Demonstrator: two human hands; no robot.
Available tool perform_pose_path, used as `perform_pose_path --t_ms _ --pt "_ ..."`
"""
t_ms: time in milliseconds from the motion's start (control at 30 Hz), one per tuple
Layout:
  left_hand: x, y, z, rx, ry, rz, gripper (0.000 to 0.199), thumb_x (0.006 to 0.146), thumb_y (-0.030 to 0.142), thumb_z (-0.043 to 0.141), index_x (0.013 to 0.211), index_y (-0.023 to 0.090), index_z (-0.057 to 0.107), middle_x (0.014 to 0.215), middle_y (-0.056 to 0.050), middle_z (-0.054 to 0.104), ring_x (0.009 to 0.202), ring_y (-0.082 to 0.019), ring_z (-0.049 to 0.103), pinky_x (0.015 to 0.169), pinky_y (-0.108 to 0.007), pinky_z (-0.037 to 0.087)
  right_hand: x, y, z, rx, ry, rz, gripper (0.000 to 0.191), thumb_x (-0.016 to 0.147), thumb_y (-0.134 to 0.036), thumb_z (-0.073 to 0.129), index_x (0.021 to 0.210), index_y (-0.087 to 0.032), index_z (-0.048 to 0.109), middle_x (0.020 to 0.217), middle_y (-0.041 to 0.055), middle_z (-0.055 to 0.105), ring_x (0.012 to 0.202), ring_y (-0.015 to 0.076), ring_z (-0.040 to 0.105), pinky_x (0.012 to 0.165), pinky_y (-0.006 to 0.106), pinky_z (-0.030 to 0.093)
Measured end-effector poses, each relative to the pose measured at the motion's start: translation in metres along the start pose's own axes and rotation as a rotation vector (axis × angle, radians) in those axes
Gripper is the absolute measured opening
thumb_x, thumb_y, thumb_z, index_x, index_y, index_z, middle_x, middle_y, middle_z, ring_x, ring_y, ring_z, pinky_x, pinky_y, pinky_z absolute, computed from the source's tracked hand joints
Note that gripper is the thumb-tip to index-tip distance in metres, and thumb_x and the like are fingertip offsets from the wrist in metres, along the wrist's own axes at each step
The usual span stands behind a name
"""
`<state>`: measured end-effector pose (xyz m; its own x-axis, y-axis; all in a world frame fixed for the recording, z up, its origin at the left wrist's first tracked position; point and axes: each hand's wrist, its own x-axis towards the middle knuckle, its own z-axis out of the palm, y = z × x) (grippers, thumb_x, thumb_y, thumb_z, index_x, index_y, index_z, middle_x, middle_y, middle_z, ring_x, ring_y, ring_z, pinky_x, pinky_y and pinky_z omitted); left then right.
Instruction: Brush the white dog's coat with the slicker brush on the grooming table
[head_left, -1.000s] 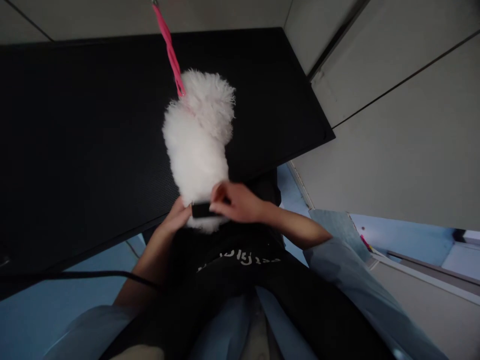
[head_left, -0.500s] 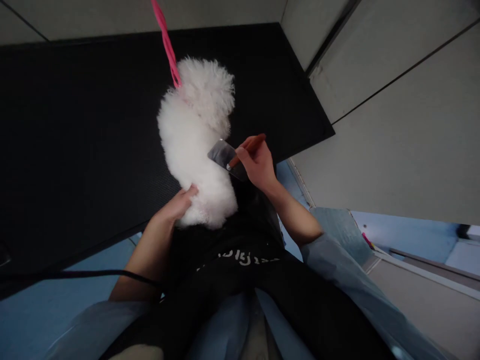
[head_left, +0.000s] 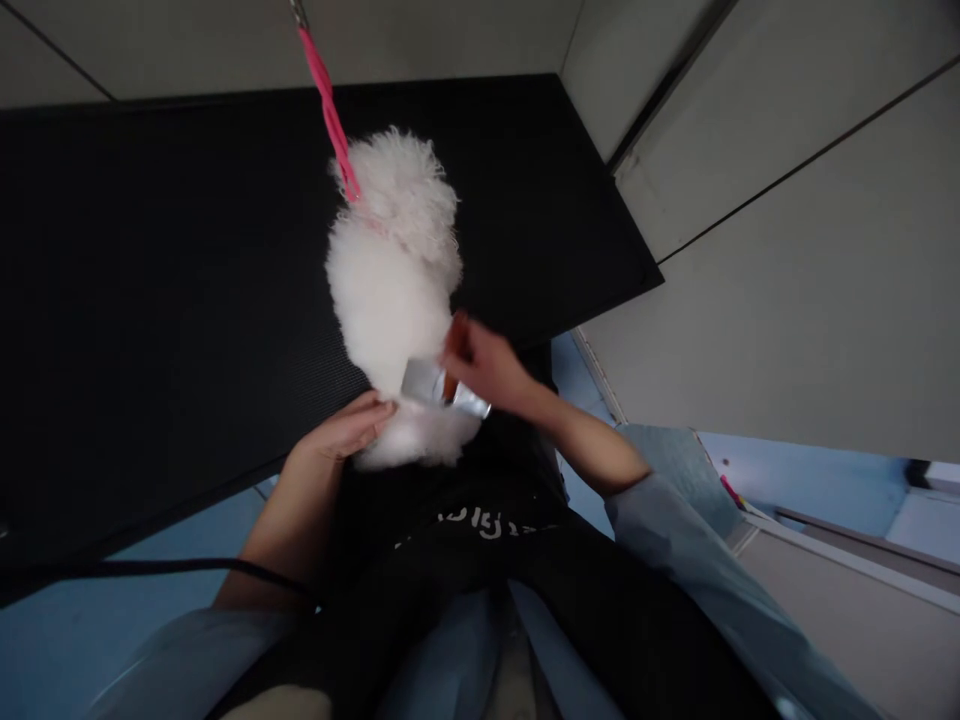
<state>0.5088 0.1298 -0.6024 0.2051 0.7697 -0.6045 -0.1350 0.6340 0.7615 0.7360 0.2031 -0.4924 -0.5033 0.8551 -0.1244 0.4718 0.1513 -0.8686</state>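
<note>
A fluffy white dog (head_left: 386, 290) is on a black tabletop, its curly head toward the far side and its rear toward me. My right hand (head_left: 486, 365) is closed around the reddish-brown handle of a slicker brush (head_left: 424, 382), somewhat blurred. The brush's flat metal back faces up, over the dog's rear right side; its pins are hidden. My left hand (head_left: 356, 425) holds the dog's left hind side, some of its fingers sunk in the fur. A pink twisted lead (head_left: 330, 110) runs from the dog's neck up to a metal clip.
The black grooming table (head_left: 187, 250) stands against pale grey wall panels (head_left: 787, 280). A black cord (head_left: 150, 568) crosses at the lower left, by my left forearm. My black apron (head_left: 450, 490) touches the table's near edge. Blue floor shows on both sides.
My right hand has moved the slicker brush toward me and left, from the dog's mid-side to its rear, and turned it. My left hand has shifted slightly on the dog. The view has tilted a little.
</note>
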Motion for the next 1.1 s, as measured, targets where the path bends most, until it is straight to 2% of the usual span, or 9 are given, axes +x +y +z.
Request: perform_pose_path --t_ms 67,100,233,367,533,667,800,967,1100 --pt "-0.003 -0.002 0.003 0.080 -0.048 0.025 0.050 0.045 0.054 0.089 0.073 0.018 0.070 0.070 -0.009 0.069 0.066 -0.024 0.066 0.063 -0.035 0.057 0.002 -0.002 -0.004 0.009 0.185 0.022 0.018 0.097 -0.039 0.053 0.099 -0.021 0.051 0.080 0.0014 0.062 0.075 0.0171 0.062 0.071 0.031 0.048" --pt "-0.005 -0.003 0.005 0.133 -0.067 0.041 0.050 0.046 0.054 0.089 0.073 0.017 0.070 0.071 -0.009 0.069 0.067 -0.025 0.067 0.064 -0.036 0.057 0.003 -0.003 -0.005 0.008 0.203 0.006 0.017 0.097 -0.038 0.053 0.101 -0.021 0.051 0.083 0.0018 0.062 0.077 0.0171 0.062 0.072 0.031 0.048" --pt "-0.012 -0.010 0.017 0.285 0.009 0.111 0.048 0.048 0.053 0.086 0.074 0.016 0.068 0.068 -0.006 0.067 0.067 -0.025 0.065 0.064 -0.036 0.055 0.000 -0.008 -0.001 -0.059 -0.074 -0.009 0.021 0.087 -0.034 0.067 0.087 -0.021 0.050 0.076 -0.0003 0.060 0.069 0.0155 0.058 0.068 0.030 0.046" --pt "-0.016 -0.015 0.022 0.300 0.136 0.164 0.053 0.046 0.055 0.083 0.077 0.017 0.064 0.071 -0.006 0.068 0.069 -0.025 0.066 0.066 -0.035 0.055 -0.002 -0.012 0.002 -0.066 0.157 0.021 0.016 0.094 -0.035 0.057 0.095 -0.020 0.051 0.079 0.0006 0.062 0.072 0.0154 0.059 0.070 0.029 0.047" --pt "-0.017 -0.013 0.021 0.321 0.073 0.152 0.057 0.045 0.058 0.084 0.078 0.016 0.063 0.068 -0.004 0.069 0.063 -0.021 0.065 0.061 -0.030 0.055 -0.006 -0.015 0.002 -0.100 -0.139 -0.040 0.022 0.090 -0.037 0.063 0.088 -0.021 0.049 0.075 -0.0018 0.060 0.068 0.0142 0.059 0.067 0.027 0.045" --pt "-0.016 -0.014 0.020 0.273 0.101 0.182 0.064 0.042 0.063 0.086 0.079 0.016 0.062 0.068 -0.004 0.070 0.061 -0.018 0.063 0.060 -0.028 0.055 -0.008 -0.011 0.000 -0.095 0.121 0.028 0.017 0.097 -0.036 0.053 0.098 -0.020 0.050 0.084 0.0009 0.063 0.075 0.0150 0.063 0.071 0.028 0.047" --pt "-0.015 -0.018 0.019 0.279 0.070 0.173 0.061 0.044 0.062 0.087 0.076 0.016 0.062 0.067 -0.004 0.070 0.061 -0.019 0.062 0.059 -0.028 0.053 -0.014 -0.009 0.001 -0.096 -0.106 -0.049 0.021 0.092 -0.036 0.063 0.091 -0.020 0.049 0.078 -0.0008 0.061 0.071 0.0147 0.061 0.068 0.027 0.046" --pt "-0.014 -0.022 0.016 0.305 0.120 0.167 0.063 0.041 0.059 0.088 0.079 0.017 0.062 0.069 -0.004 0.070 0.066 -0.021 0.064 0.063 -0.030 0.054 -0.017 -0.012 0.001 -0.155 0.170 -0.021 0.014 0.098 -0.034 0.053 0.099 -0.020 0.051 0.089 0.0025 0.063 0.081 0.0161 0.063 0.075 0.029 0.048" --pt "-0.014 -0.022 0.017 0.315 0.107 0.162 0.062 0.042 0.059 0.087 0.079 0.016 0.061 0.069 -0.004 0.070 0.064 -0.020 0.063 0.062 -0.029 0.054 -0.020 -0.014 0.003 -0.178 -0.117 -0.033 0.019 0.093 -0.035 0.061 0.090 -0.020 0.050 0.079 0.0000 0.060 0.072 0.0155 0.061 0.069 0.028 0.047"
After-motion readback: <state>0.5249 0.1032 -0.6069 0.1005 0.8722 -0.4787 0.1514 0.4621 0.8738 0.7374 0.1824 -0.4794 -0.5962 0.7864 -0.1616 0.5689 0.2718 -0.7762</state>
